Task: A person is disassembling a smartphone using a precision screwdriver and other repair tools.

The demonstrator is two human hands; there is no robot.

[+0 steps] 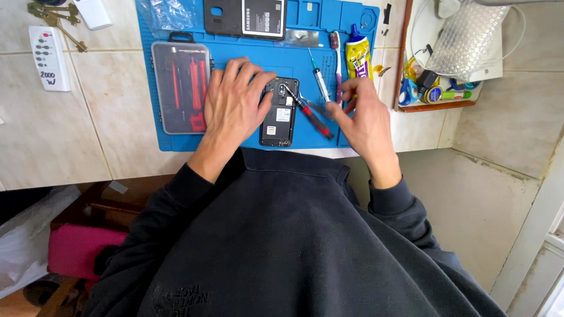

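Dark navy sweatshirt; long sleeves; ribbed cuffs; bare hands

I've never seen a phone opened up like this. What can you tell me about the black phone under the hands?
The phone is a black slab lying flat, back up, on the blue mat. Its rear cover is off, showing a dark inner frame, a camera block near the top and a pale label in the battery bay. The left hand rests on its left edge. The right hand holds a red-and-black screwdriver whose tip meets the phone's upper part.
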